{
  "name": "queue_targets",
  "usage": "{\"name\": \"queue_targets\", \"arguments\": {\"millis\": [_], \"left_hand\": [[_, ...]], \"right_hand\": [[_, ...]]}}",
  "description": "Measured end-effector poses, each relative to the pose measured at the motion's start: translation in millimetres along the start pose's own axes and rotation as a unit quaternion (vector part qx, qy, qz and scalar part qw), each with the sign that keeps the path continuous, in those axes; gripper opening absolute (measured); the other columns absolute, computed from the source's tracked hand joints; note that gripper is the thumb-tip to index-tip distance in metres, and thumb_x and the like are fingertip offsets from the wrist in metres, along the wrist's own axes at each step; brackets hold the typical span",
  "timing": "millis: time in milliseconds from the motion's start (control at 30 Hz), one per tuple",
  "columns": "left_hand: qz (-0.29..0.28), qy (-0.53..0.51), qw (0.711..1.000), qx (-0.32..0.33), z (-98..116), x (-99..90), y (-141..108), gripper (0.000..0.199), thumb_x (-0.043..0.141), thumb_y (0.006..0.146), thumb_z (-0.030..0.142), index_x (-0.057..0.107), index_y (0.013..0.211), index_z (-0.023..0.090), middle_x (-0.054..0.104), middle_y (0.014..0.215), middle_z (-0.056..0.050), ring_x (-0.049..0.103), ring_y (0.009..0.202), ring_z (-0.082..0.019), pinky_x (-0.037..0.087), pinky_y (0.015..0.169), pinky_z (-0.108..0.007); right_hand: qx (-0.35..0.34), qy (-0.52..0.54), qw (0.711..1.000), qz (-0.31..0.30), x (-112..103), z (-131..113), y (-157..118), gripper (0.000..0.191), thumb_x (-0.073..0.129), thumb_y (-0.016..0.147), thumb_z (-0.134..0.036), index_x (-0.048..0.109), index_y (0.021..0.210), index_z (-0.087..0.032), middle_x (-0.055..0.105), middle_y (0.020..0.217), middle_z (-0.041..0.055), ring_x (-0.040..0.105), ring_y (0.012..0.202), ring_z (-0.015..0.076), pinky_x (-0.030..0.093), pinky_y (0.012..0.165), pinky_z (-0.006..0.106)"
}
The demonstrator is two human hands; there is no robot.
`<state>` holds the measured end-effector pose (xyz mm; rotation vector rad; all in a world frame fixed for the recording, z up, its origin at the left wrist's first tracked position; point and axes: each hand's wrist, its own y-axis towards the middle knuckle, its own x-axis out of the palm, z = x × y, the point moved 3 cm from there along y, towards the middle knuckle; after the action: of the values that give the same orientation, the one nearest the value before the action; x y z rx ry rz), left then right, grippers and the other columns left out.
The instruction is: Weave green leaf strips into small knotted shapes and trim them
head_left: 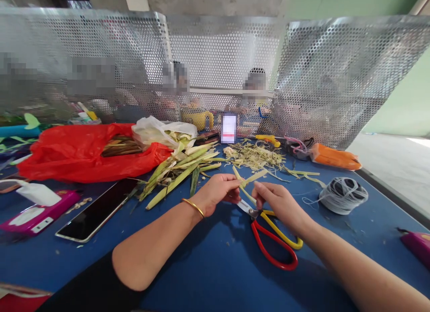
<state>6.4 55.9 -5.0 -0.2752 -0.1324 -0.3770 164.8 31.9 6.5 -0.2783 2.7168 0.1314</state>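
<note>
Between my hands, above the blue table, pale green leaf strips cross one another. My left hand, with a gold bangle at its wrist, pinches the strips from the left. Closed fingers of my right hand hold the right side of the strips. Scissors with one red and one yellow handle lie on the table beneath my hands, their blades partly hidden. A pile of long green and dry leaves lies beyond my left hand, and a heap of small leaf scraps sits farther back.
Red bag, white bag, dark phone and magenta box are left. A lit phone stands before a perforated metal screen; people are behind it. String ball and orange packet are right.
</note>
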Motion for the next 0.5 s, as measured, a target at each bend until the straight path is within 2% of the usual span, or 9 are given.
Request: {"name": "queue_targets", "arguments": {"millis": [100,200,367,500], "left_hand": [[-0.024,0.017,1.000,-0.009,-1.6,4.3,-2.7,0.035,0.068,0.068,0.050,0.062,0.070,0.016,0.054,0.060,0.002,0.053,0.053,-0.010,0.048,0.059,-0.027],[-0.029,0.066,0.997,0.018,-3.5,10.0,-6.0,0.039,0.069,0.066,0.054,0.063,0.069,0.015,0.050,0.057,0.003,0.047,0.051,-0.009,0.041,0.053,-0.022],[-0.049,0.141,0.987,0.065,-3.5,16.0,-8.9,0.031,0.066,0.070,0.045,0.065,0.067,0.015,0.047,0.053,0.004,0.040,0.049,-0.008,0.029,0.050,-0.021],[-0.033,0.182,0.981,0.052,-5.5,17.1,-10.0,0.026,0.064,0.071,0.039,0.063,0.062,0.015,0.045,0.050,0.004,0.036,0.048,-0.008,0.026,0.049,-0.023]], "right_hand": [[0.011,0.103,0.993,0.049,-0.2,2.2,2.6,0.037,0.061,0.076,-0.054,0.058,0.070,-0.018,0.056,0.061,-0.0024,0.053,0.058,0.0119,0.043,0.060,0.026],[0.017,0.158,0.986,0.060,3.3,3.5,1.8,0.033,0.069,0.069,-0.048,0.057,0.067,-0.017,0.057,0.059,-0.0029,0.053,0.053,0.0109,0.043,0.057,0.025],[0.027,0.136,0.987,0.086,0.7,9.2,2.0,0.028,0.068,0.070,-0.042,0.055,0.062,-0.018,0.056,0.050,-0.0031,0.050,0.047,0.0106,0.040,0.051,0.025],[-0.003,0.046,0.998,0.047,-2.9,7.0,5.4,0.022,0.063,0.074,-0.038,0.064,0.069,-0.017,0.063,0.063,0.0001,0.054,0.060,0.0131,0.042,0.059,0.026]]}}
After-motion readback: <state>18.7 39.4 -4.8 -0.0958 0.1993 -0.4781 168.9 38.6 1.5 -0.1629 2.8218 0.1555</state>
